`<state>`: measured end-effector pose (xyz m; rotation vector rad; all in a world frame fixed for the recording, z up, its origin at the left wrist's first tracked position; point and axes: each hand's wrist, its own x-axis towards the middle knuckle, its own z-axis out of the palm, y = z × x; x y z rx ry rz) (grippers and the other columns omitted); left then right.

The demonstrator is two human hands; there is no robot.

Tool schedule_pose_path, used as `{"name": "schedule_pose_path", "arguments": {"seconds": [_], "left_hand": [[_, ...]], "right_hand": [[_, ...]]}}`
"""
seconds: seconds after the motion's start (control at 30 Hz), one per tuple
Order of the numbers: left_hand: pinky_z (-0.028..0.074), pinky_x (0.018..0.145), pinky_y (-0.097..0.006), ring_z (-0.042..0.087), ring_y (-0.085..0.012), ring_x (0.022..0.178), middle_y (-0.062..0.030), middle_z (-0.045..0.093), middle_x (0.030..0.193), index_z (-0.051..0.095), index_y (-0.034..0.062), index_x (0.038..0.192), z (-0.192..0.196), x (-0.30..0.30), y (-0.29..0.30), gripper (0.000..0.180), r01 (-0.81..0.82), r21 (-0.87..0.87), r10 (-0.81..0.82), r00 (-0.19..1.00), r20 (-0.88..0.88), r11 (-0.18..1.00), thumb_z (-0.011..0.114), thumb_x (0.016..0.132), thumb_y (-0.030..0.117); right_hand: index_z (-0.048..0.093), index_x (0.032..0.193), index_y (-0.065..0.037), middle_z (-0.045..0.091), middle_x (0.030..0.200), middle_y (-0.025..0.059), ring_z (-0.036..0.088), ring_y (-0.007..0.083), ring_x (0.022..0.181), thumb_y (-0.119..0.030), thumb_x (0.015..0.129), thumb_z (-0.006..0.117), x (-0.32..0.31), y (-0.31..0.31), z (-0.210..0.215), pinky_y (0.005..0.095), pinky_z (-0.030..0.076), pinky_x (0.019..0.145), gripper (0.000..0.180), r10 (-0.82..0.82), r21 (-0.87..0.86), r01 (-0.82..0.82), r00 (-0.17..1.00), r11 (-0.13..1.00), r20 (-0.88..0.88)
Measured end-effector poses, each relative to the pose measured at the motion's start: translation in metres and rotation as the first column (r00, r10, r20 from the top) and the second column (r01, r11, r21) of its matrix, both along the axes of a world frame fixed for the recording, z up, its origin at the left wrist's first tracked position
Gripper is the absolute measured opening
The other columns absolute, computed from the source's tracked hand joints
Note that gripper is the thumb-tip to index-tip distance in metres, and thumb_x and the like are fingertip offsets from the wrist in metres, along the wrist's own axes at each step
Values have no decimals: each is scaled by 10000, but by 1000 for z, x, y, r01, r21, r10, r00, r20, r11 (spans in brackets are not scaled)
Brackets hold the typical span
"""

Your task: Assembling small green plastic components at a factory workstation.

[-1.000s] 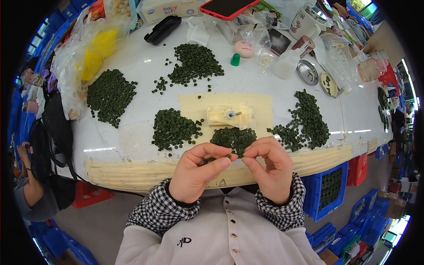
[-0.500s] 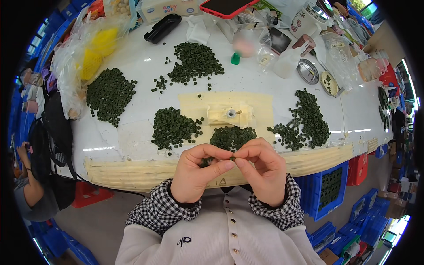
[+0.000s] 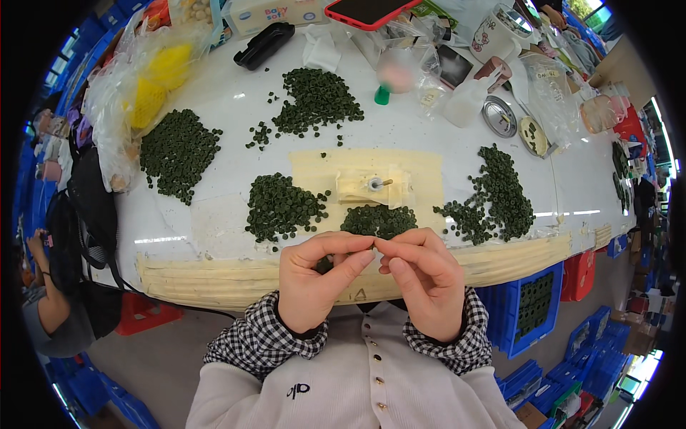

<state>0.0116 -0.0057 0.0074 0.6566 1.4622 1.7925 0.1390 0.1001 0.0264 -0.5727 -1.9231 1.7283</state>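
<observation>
Left grip [image 3: 311,282]: at lower centre of the frame, thumb and forefinger drawn nearly together; whether they pinch a piece is too small to make out; dark green shows in the gap between thumb and forefinger.
Right grip [image 3: 432,282]: just right of it, forefinger and thumb bent inward, fingertips meeting the left ones; any piece between them is hidden.
Nearest pile: small dark green pieces [image 3: 379,222], just above the fingertips.
Block: a pale taped block [image 3: 350,189] with a metal pin [image 3: 386,182], centre of the frame, on a yellowish sheet [image 3: 307,168].
Table edge: yellowish padding [image 3: 214,279] below the piles, with dark marks near the hands.
Shirt: pale knit [image 3: 336,357], bottom centre, dark stitched letters on the chest.
Other piles: more green pieces left of centre [image 3: 282,207], far left [image 3: 179,157], upper centre [image 3: 314,104] and right [image 3: 506,196], all on the white tabletop [image 3: 429,136].
Printed box: a pale box [image 3: 275,13], top of the frame, coloured lettering on its side.
Mug: a white mug [image 3: 493,36], upper right, with a printed character.
Labelled bag: a clear bag [image 3: 550,89], upper right, small written label.
Phone: red-edged phone [image 3: 368,13], top centre, its screen dark.
Crate: blue crate [image 3: 525,314], lower right, holding dark green items.
</observation>
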Motion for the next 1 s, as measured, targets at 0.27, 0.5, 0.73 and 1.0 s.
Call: {"name": "schedule_pose_path", "arguments": {"seconds": [0.27,0.5,0.73,1.0], "left_hand": [[421,634,-182,508,-29,692,-30,663,852,648,1,894,2,3,5,85,-43,-23,47,974,222,999,659,810,8],[397,595,-168,491,-15,658,3,636,782,661,-3,918,4,-4,2,111,99,-62,-77,954,290,993,672,813,30],[446,673,-195,561,-65,733,-43,659,836,673,-6,947,3,-7,0,150,84,-115,-77,995,67,990,663,797,-6],[434,664,-186,536,-41,737,-37,668,848,679,6,985,0,-12,-2,172,266,-57,-260,961,95,962,658,815,22]], "right_hand": [[617,1089,18,540,990,106,568,130,822,29,874,518,0,0,2,226,467,739,237,21,-22,-22,999,1000,-46],[621,1088,14,546,984,113,571,141,825,31,865,529,1,1,1,230,466,746,242,14,16,-13,999,1000,-42],[640,1050,8,573,937,112,567,151,808,40,833,565,0,0,1,228,460,720,232,-23,127,24,1000,992,-11],[642,893,6,572,870,93,564,152,761,71,763,645,-1,3,-3,234,463,670,145,-59,55,63,997,997,-56]]}}
